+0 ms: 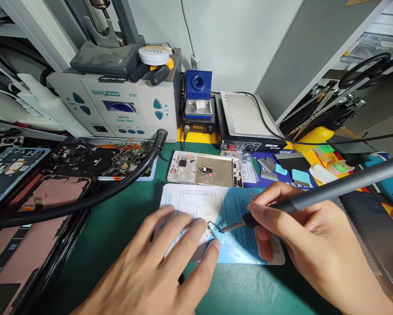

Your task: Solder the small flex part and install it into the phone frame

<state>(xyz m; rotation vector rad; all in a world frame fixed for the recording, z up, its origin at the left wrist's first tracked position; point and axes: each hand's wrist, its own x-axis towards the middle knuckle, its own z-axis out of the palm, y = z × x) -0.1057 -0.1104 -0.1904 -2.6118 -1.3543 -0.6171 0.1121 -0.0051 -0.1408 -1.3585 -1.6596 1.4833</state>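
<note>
My right hand (pixel 301 232) is closed around the grey handle of a soldering iron (pixel 334 183), with its tip pointing left and down. The tip is at the thin dark strip of a small phone part (pixel 212 230); whether it touches cannot be told. My left hand (pixel 170 253) steadies this small metal-edged part between index finger and thumb, its other fingers spread over the card. Beneath both hands lies a white and blue printed card (pixel 238 218). Just behind the card is an opened silver phone frame (pixel 216 168) with a short flex cable lying in it.
A hot air station (pixel 124 100) stands at the back left, its black hose (pixel 117 192) crossing the left side. Opened phones (pixel 45 210) lie there. Behind are a blue iron stand (pixel 199 94) and a heating plate (pixel 248 118). The iron's cord (pixel 340 143) runs across the right.
</note>
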